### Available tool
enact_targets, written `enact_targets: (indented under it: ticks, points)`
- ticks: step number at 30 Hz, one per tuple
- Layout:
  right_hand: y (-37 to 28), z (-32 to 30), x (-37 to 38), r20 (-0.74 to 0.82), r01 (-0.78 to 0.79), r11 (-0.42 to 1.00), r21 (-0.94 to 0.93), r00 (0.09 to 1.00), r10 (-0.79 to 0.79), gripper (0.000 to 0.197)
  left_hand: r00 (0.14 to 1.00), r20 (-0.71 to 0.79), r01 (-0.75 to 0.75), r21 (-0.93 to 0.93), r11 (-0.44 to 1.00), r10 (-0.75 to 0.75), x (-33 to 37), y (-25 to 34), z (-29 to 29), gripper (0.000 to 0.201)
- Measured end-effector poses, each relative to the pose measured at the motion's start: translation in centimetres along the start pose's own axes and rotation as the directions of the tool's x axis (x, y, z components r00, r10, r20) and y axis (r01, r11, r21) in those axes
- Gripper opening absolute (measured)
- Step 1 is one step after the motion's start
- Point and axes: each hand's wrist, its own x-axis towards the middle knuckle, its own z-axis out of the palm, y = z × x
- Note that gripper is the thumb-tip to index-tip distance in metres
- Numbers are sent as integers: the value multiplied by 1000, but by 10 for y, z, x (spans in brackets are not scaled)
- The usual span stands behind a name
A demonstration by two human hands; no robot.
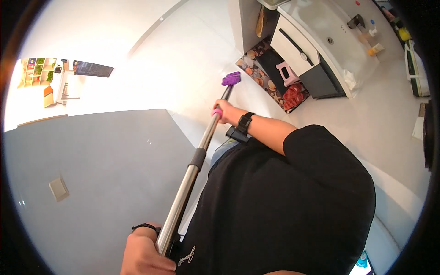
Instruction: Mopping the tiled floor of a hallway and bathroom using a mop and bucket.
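Note:
A mop [180, 208] with a silver telescopic pole runs diagonally from the lower left up to its purple head [231, 79]. That head lies on the pale floor, just left of a patterned mat. My left hand [145, 253], with a black band at the wrist, is closed round the upper end of the pole. Farther down, my right hand [223, 112] grips the pole near a pink ring, and a black watch sits on that wrist. A dark grey collar joins the pole's sections between my hands.
The shell-patterned mat [263, 79] bears a pink stool [288, 75] and red slippers [293, 97]. Beside it stands a white and grey vanity cabinet [298, 46] with a basin [316, 27]. A grey wall [105, 160] with a switch [58, 189] flanks my left; shelves [40, 68] show beyond.

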Motion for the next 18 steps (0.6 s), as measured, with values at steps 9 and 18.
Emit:
enact_targets:
  ticks: [9, 18]
  points:
    - [5, 135, -38, -40, -61, 998, 24, 997, 62, 4, 929, -368, 145, 244, 959, -46, -1, -7, -48, 27]
    - [0, 247, -36, 65, -74, 997, -28, 995, 75, 14, 895, -447, 233, 463, 855, -2, -99, 30, -126, 25]
